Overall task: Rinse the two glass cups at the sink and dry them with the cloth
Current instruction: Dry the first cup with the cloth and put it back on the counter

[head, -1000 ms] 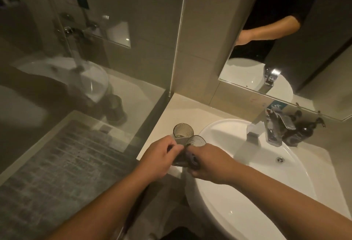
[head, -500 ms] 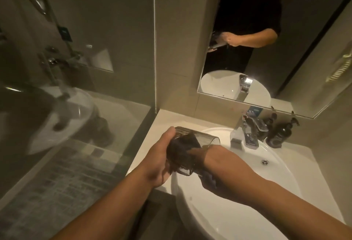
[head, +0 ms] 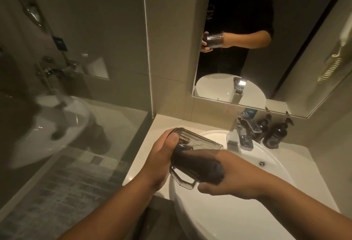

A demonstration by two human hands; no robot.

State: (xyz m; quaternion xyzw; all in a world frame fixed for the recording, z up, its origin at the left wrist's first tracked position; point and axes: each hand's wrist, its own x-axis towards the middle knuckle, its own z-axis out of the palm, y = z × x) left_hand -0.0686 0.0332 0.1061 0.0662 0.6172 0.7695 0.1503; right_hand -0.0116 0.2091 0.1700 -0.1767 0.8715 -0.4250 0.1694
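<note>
My left hand (head: pixel 160 159) grips a smoky glass cup (head: pixel 198 142) by its base end. The cup has a handle and lies tipped on its side above the left rim of the white sink (head: pixel 228 220). A dark cloth (head: pixel 202 167) is stuffed into the cup's mouth and shows through the glass. My right hand (head: pixel 238 178) holds that cloth, its fingers partly inside the cup. I see only one cup; the other is out of sight.
A chrome faucet (head: pixel 242 135) stands at the back of the basin, with two dark pump bottles (head: pixel 274 135) beside it. A pale counter (head: pixel 171 123) runs left of the sink. A mirror (head: pixel 266 58) hangs above, and a glass shower partition (head: pixel 76 106) closes off the left.
One cup has come up off the counter and been tipped sideways in my left hand. My right hand has pushed the cloth into it. The second cup has dropped out of view.
</note>
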